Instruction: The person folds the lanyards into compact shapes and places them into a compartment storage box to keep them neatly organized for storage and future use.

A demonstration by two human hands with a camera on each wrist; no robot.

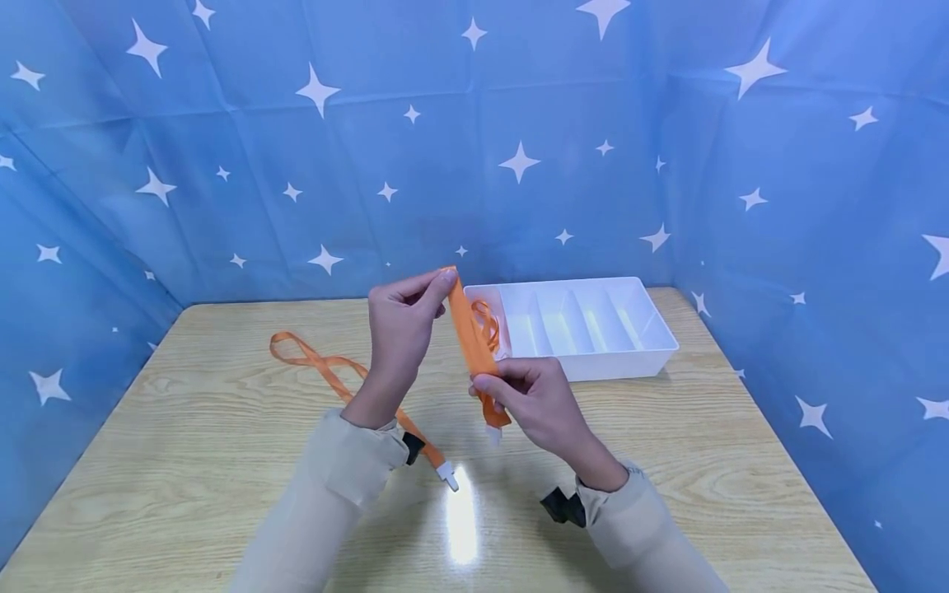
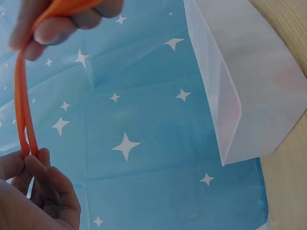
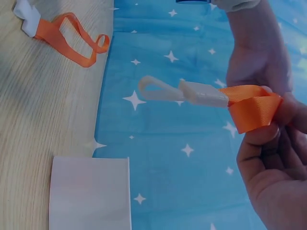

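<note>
An orange lanyard (image 1: 470, 329), folded into a flat band, stretches between my two hands above the table. My left hand (image 1: 404, 325) pinches its upper end between thumb and fingers. Lower down, my right hand (image 1: 539, 405) grips the band, and in the right wrist view a white plastic clip (image 3: 204, 93) with a loop sticks out beyond the fingers. A second orange lanyard (image 1: 326, 371) lies loosely on the table, partly hidden behind my left wrist, its white clip (image 1: 447, 473) toward me.
Behind my right hand stands a white divided tray (image 1: 615, 365). A coiled orange lanyard (image 1: 485, 323) sits in its leftmost compartment. The wooden table (image 1: 185, 445) backs onto a blue curtain (image 1: 415, 181) with white stars, which also hangs along both sides.
</note>
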